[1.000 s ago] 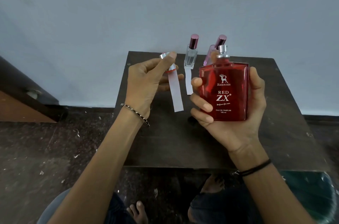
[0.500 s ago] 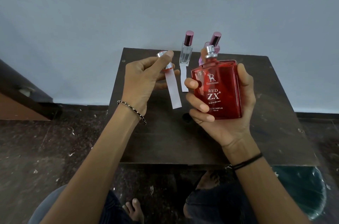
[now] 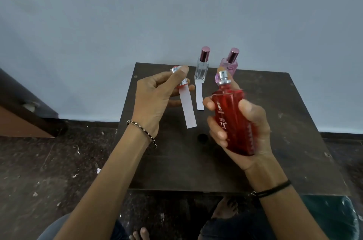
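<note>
Since half a second ago your right hand [image 3: 259, 137] has turned the red perfume bottle [image 3: 233, 120] from face-on to nearly edge-on. Its label now reads only in part and its outline is smeared by motion. The bottle is held upright above the table [image 3: 284, 122], fingers curled round one side and thumb round the other, and no finger rests on the bare silver sprayer [image 3: 223, 77]. Your left hand [image 3: 155, 98] has kept its place just beside it, curled round the red, silver-banded cap [image 3: 182, 83] and holding the white test strip [image 3: 188, 110], which hangs down from it. Judgement: the turn looks like aiming the sprayer at the strip, so the spray itself is not yet made and a finger must first go on top. Several things could not be verified. The way the sprayer's opening faces is not visible. The cap is largely covered by your thumb, and how the strip is pinched against it is hidden. Behind, a clear bottle [image 3: 201, 71] stands over a second strip [image 3: 199, 96], and a pink bottle [image 3: 228, 67] is partly masked by the sprayer. A dark round mark on the table cannot be identified.
</note>
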The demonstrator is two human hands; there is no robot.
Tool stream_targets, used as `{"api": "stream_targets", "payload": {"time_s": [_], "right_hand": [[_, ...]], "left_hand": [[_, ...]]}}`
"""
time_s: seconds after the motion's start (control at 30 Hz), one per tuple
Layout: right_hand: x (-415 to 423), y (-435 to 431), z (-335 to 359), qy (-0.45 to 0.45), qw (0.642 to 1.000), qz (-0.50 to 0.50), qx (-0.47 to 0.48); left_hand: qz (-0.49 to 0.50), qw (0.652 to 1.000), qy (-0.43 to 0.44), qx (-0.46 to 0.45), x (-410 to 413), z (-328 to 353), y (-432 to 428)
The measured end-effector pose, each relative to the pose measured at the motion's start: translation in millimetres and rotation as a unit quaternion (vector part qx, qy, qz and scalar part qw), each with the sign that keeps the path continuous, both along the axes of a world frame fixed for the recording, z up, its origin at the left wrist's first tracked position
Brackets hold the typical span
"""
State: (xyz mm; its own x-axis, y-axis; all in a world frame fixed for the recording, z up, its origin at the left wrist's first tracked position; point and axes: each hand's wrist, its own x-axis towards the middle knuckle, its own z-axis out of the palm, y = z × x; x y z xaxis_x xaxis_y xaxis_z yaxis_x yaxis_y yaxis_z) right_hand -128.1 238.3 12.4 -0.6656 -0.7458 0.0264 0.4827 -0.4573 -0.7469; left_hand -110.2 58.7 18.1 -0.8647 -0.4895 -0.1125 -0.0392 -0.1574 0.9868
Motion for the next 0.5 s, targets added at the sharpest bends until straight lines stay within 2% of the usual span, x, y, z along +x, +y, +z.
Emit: {"api": "stream_targets", "payload": {"time_s": [0.07,0.13,0.23,0.37,0.43,0.5], "right_hand": [[-0.1,-2.5,1.8,0.072,0.990,-0.064,0.099],[0.3,-3.5,2.2,0.171,0.957,-0.121,0.200],[1.8,-2.9,-2.5,0.328,0.867,-0.158,0.340],[7.6,-6.8,-15.8,0.487,0.707,-0.176,0.481],[9.7,-9.6,-21.2,0.513,0.663,-0.190,0.510],[11.1,-11.6,-23.8,0.524,0.642,-0.204,0.521]], "left_hand": [[-0.003,1.000,0.005,0.004,0.5,-0.5,-0.4],[-0.001,1.000,0.010,0.004,1.0,-1.0,-1.4],[0.009,1.000,0.017,0.000,1.0,-2.3,-1.8],[0.016,0.999,0.022,-0.021,-0.8,-4.9,-1.2],[0.018,0.999,0.021,-0.034,-2.0,-7.0,-2.1],[0.021,0.999,0.019,-0.043,-3.0,-8.8,-2.9]]}}
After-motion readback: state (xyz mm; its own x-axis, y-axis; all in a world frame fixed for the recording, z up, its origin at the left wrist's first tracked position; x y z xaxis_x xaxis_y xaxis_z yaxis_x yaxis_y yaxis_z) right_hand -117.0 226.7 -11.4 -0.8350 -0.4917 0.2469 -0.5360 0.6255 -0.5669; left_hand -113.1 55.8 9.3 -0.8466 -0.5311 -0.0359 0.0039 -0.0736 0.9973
